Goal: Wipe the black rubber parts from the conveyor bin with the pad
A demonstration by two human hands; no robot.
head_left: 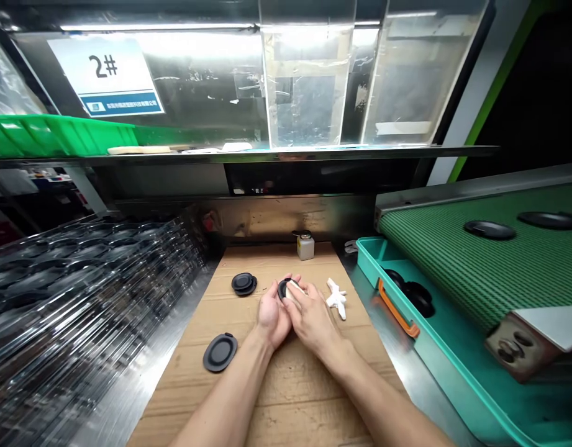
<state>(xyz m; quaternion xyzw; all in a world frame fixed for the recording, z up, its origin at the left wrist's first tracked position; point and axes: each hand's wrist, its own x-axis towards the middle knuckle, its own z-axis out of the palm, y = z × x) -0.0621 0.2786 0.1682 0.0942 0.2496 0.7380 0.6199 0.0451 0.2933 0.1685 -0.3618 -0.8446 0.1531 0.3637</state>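
Observation:
Over the middle of a cardboard sheet (308,391), my left hand (272,315) is closed around a round black plastic lid (282,289). My right hand (308,313) presses a white cloth pad (292,290) onto the lid's face with its fingertips. Much of the lid and pad is hidden by the fingers. To the left lie a small stack of black lids (243,284) and, nearer my left forearm, one more black lid (220,352) lying flat. A crumpled white cloth (336,298) rests right of my right hand.
A small white bottle (305,246) stands at the cardboard's back. On the right, a teal bin (453,366) holds black parts beneath a green conveyor belt (453,248) carrying black lids. Stacked clear trays (104,298) fill the left. A metal shelf (248,158) with a green basket (57,136) crosses above.

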